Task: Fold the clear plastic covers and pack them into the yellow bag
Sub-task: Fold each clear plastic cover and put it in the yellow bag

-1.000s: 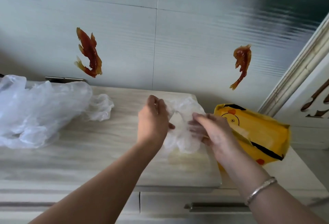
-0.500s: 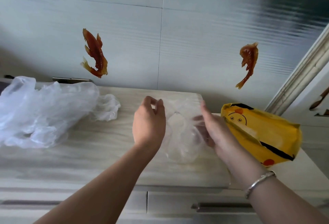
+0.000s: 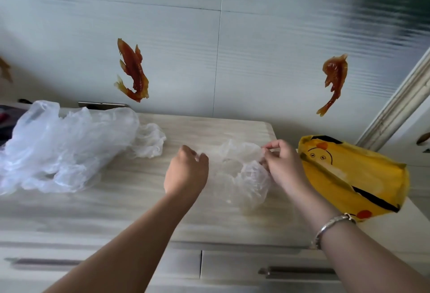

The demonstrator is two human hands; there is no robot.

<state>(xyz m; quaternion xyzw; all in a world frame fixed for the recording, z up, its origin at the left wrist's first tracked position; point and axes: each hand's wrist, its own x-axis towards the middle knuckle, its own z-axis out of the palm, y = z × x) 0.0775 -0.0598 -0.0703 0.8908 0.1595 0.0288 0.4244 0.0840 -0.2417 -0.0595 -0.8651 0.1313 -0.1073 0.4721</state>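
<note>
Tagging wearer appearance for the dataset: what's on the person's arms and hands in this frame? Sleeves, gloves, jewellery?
Both forearms are bare, with no sleeves in view and no gloves. The left hand and its wrist carry nothing visible. The right hand is also bare, but its wrist wears a thin silver-coloured metal bracelet. No watch, no rings that can be made out, no markings.

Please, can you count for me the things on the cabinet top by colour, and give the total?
Clear: 2, the clear plastic cover pinched by both hands and the pile of clear plastic at the left.
Yellow: 1, the yellow bag at the right.
Total: 3.
</note>
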